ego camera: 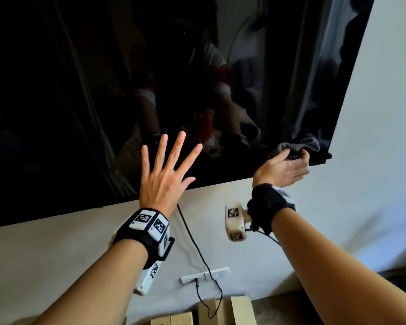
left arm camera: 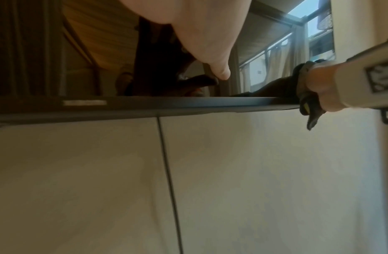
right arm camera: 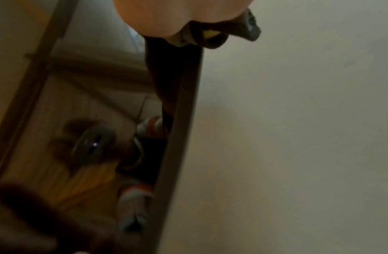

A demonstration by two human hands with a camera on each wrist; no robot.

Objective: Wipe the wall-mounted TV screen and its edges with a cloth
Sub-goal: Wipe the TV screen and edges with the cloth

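The wall-mounted TV [ego camera: 103, 90] fills the upper head view, its dark screen showing reflections. My left hand [ego camera: 167, 170] is spread flat with straight fingers over the screen's lower middle, holding nothing; whether it touches the glass I cannot tell. My right hand [ego camera: 284, 167] grips a bunched grey cloth [ego camera: 300, 144] against the TV's lower right corner. In the left wrist view the TV's bottom edge [left arm camera: 188, 103] runs across, with the cloth [left arm camera: 308, 103] wrapped over its right end. The right wrist view shows the cloth [right arm camera: 251, 29] under my palm on the TV's edge [right arm camera: 179, 120].
A black power cable [ego camera: 197, 249] hangs from below the TV down the white wall [ego camera: 373, 160] to a wall outlet [ego camera: 204, 275]. Pale wooden blocks [ego camera: 239, 310] stand on the floor below. Dark items lie at the lower right [ego camera: 403, 280].
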